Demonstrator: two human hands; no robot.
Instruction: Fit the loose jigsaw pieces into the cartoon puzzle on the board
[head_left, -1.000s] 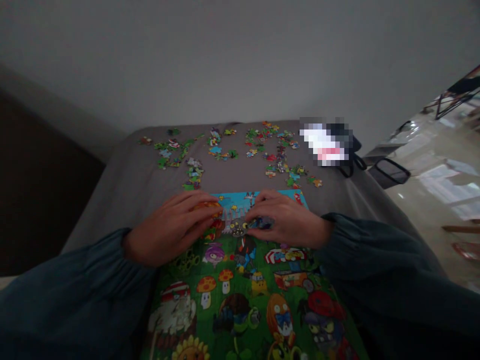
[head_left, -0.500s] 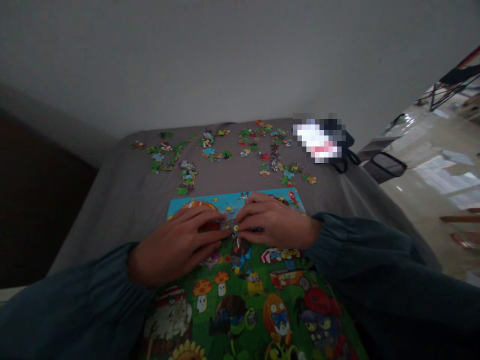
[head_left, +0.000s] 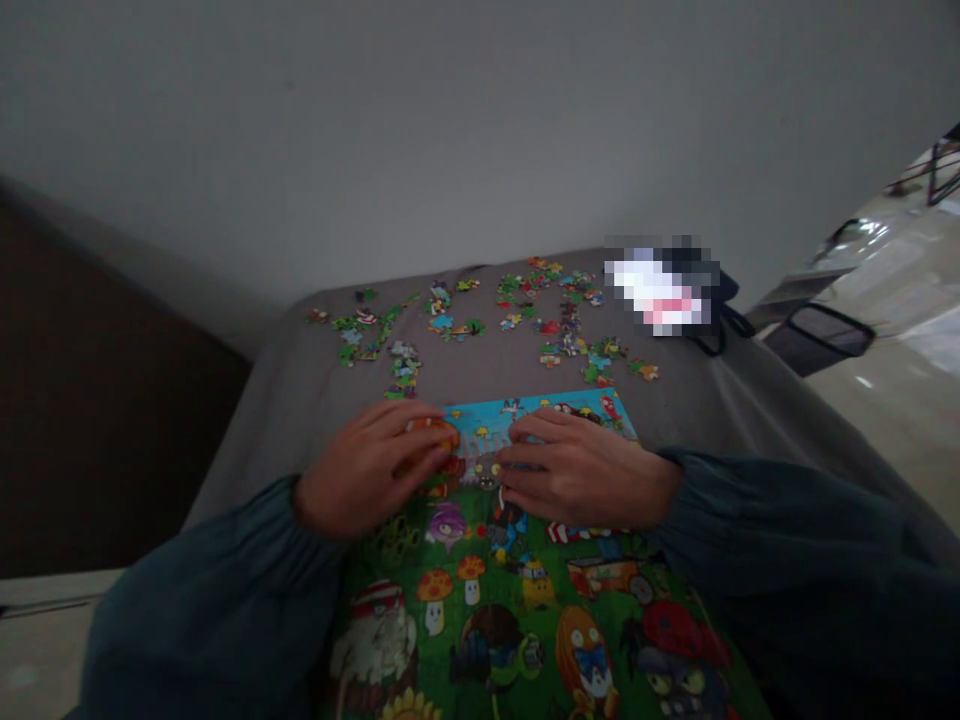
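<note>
A colourful cartoon jigsaw puzzle lies in front of me, with a blue strip along its far edge. My left hand is over its upper left part, slightly blurred, with loosely bent fingers and no piece visible in them. Under its fingertips shows an orange figure. My right hand rests on the upper right part, fingers stretched out and fingertips beside a grey cartoon face. Whatever lies beneath the right palm is hidden.
Loose puzzle pieces lie scattered in clusters on the grey cloth beyond the puzzle. At the back right is a pixelated white item with dark straps. A pale wall rises behind; glossy floor shows at right.
My left hand has drawn away from the grey face, leftward and toward the far edge. My right hand stays beside the face. The whole view has shifted slightly.
</note>
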